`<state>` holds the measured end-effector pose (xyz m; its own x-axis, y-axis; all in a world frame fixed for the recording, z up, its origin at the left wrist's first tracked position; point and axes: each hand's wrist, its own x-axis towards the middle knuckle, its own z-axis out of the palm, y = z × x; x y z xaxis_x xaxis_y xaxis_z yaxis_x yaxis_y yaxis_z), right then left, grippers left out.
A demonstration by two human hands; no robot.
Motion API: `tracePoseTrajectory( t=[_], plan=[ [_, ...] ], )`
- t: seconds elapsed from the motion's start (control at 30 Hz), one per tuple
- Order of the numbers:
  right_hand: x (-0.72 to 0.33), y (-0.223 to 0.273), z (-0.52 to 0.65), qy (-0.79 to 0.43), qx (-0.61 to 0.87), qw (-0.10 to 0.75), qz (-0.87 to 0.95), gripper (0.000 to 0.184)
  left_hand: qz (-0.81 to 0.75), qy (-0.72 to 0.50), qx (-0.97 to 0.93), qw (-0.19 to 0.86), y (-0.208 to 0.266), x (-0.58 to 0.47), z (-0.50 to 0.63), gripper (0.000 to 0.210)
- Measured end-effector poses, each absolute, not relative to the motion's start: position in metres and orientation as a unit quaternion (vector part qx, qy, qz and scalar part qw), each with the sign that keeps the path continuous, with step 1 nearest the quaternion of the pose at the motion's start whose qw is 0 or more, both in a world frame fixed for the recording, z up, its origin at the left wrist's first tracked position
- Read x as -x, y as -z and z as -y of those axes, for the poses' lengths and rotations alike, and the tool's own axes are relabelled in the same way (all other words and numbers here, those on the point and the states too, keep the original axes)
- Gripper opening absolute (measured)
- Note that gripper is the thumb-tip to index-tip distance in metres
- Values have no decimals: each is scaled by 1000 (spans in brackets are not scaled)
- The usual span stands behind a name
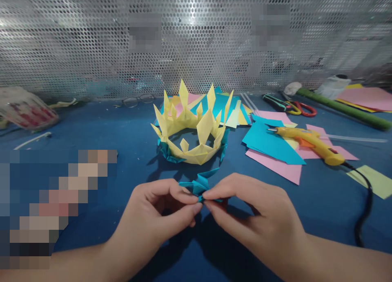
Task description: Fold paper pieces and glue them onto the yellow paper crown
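A craft workbench: coloured paper sheets (272,145), glue gun (312,143), scissors (298,107)

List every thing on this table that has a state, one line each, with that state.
Left hand: pinching the teal folded piece.
Right hand: pinching the same piece.
Teal folded piece: creased, held just above the table.
Yellow paper crown: assembled, upright, teal pieces at its base.
Glue gun: lying on paper sheets, cord attached.
Scissors: lying flat.
Glasses: unfolded.

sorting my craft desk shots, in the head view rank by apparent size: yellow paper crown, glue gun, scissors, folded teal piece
1. yellow paper crown
2. glue gun
3. scissors and folded teal piece: look alike; the piece is nearer and partly hidden, so unranked.
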<state>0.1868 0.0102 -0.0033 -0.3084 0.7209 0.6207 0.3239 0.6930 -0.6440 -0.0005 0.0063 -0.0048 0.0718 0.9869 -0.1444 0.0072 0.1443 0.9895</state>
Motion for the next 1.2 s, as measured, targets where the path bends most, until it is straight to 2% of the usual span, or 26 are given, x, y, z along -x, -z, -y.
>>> tracePoseTrajectory(
  t=[0.17,0.47,0.97,1.07,1.2],
  plan=[
    [-188,7,-8,-136,293,481,815,19,-519,-434,-470,567,4,1,-11,29],
    [-197,11,-6,-33,273,389,879,25,-491,-431,-441,616,7,4,-12,20],
    [-200,12,-9,-28,246,377,893,24,-463,-432,-428,645,7,8,-9,12],
    [-197,14,-10,-33,238,403,883,20,-464,-436,-428,641,7,6,-11,13],
    [-191,10,-12,-146,238,430,859,5,-466,-438,-431,636,6,6,-10,16]
  ],
)
